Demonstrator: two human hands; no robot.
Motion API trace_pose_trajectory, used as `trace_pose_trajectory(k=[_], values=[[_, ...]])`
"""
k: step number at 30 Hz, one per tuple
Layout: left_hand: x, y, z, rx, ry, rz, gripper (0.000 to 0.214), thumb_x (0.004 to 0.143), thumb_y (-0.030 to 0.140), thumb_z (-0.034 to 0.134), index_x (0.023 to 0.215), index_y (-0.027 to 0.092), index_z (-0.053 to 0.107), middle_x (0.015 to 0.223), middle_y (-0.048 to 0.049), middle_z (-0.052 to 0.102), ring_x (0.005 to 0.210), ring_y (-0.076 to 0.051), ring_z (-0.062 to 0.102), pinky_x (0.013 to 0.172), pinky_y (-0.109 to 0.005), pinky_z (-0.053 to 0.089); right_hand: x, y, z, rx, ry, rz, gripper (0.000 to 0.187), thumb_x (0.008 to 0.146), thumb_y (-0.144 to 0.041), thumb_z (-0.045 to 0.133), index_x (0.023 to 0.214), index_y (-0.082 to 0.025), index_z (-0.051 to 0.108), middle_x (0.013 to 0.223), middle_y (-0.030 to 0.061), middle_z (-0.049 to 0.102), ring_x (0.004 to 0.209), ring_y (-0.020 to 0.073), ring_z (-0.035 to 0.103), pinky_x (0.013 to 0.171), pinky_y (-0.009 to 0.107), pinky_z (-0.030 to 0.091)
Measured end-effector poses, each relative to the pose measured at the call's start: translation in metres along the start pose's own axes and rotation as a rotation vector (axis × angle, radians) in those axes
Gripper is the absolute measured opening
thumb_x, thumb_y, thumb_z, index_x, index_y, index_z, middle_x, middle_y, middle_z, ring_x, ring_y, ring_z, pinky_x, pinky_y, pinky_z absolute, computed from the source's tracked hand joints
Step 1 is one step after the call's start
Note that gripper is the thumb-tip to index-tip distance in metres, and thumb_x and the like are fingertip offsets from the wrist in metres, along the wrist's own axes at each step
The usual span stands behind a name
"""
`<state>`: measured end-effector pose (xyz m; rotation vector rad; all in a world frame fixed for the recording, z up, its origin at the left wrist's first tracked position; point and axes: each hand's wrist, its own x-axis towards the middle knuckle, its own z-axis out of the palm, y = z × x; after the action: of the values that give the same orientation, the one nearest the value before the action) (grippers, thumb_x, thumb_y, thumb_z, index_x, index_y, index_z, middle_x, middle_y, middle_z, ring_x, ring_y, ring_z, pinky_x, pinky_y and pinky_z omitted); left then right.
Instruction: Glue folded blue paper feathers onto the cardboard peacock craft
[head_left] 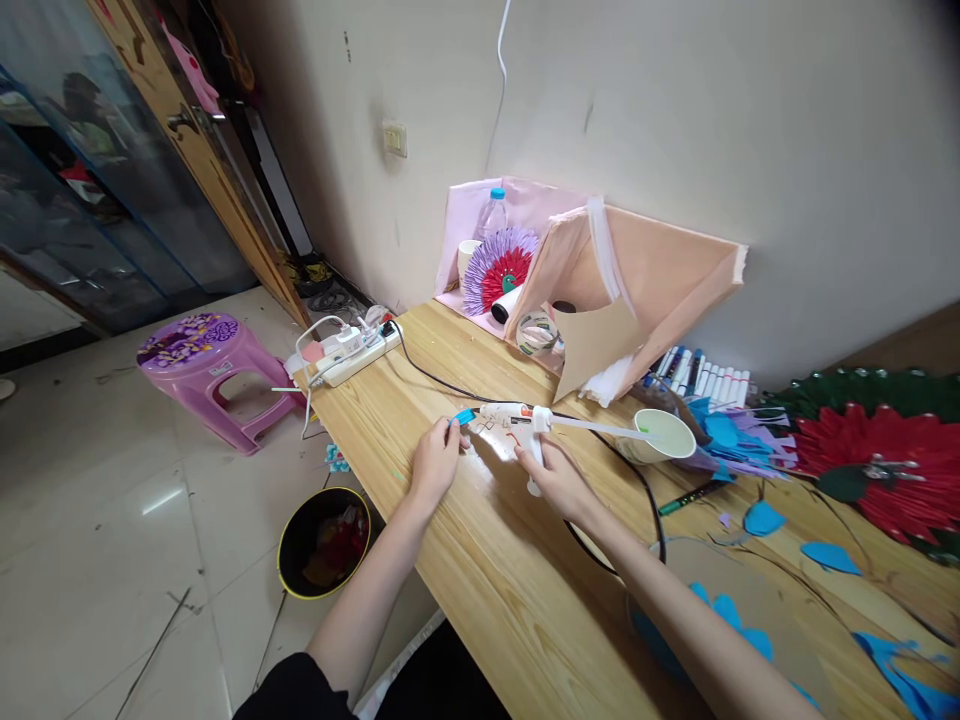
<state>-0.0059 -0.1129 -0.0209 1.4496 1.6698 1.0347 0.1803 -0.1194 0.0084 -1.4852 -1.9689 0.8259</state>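
My right hand (556, 472) is wrapped round the handle of a white hot glue gun (538, 420), with a long glue stick (596, 428) sticking out of its back. The gun's nozzle points left at a small blue petal (463, 418), which my left hand (436, 458) pinches between its fingertips. Whether the nozzle touches the petal I cannot tell. Beneath my right forearm lies a round cardboard disc (780, 610) with blue petals along its edge. Loose blue petals (764, 517) are scattered on the table to the right.
A power strip (356, 355) sits at the wooden table's (397, 400) left edge; a black cord (442, 383) runs across. A paper cup (660, 437), white markers (709, 380), a red flower (870, 470) and a pink box (660, 260) stand behind. Below are a bin (282, 560) and pink stool (195, 385).
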Motion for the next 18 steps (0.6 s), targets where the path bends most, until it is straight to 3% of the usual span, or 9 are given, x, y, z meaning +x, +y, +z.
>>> trace_pose_trajectory(k=[9, 18], values=[[-0.0001, 0.0001, 0.0006, -0.015, -0.007, 0.003, 0.032, 0.09, 0.038, 0.032, 0.075, 0.02, 0.054, 0.068, 0.0002, 0.064, 0.065, -0.014, 0.06, 0.066, -0.025, 0.042, -0.0037, 0.0024, -0.003, -0.013, -0.014, 0.007, 0.032, 0.085, -0.042, 0.037, 0.067, -0.018, 0.047, 0.07, 0.0016, 0.054, 0.064, 0.0164, 0.051, 0.06, 0.026, 0.039], [0.0002, -0.0022, 0.0004, -0.084, 0.0, 0.001, 0.032, 0.09, 0.039, 0.035, 0.083, 0.019, 0.059, 0.068, -0.0005, 0.063, 0.063, -0.014, 0.058, 0.067, -0.027, 0.042, -0.0074, 0.0047, -0.0054, -0.028, -0.032, 0.027, 0.032, 0.085, -0.041, 0.038, 0.067, -0.017, 0.049, 0.068, 0.0011, 0.054, 0.061, 0.0153, 0.05, 0.056, 0.025, 0.037]])
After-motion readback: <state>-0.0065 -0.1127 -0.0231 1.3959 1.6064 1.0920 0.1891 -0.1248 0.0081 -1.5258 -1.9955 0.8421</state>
